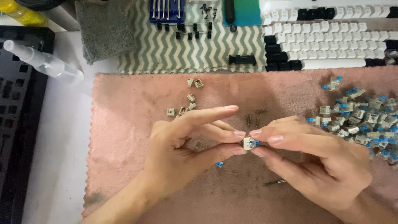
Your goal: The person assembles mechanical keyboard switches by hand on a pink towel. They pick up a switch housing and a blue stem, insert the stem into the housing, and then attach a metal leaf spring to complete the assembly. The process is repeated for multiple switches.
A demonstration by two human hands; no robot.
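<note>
Both hands meet over a pink cloth [124, 124] and pinch one small keyboard switch [250, 143], white with a blue stem. My left hand [182, 149] touches it with thumb and middle fingertips, the index finger raised straight. My right hand [315, 161] grips it between thumb and forefinger. A loose blue stem [219, 164] lies under my left hand. Small springs [253, 118] lie just beyond the fingers. A thin metal tool [274, 182] rests on the cloth by my right wrist.
A heap of blue-stemmed switches [360, 120] lies at the right. Several opened switch housings [188, 101] lie at centre left. White and black keycaps [327, 37], a screwdriver set [167, 10], a spray bottle [41, 62] and a black keyboard frame [16, 124] surround the cloth.
</note>
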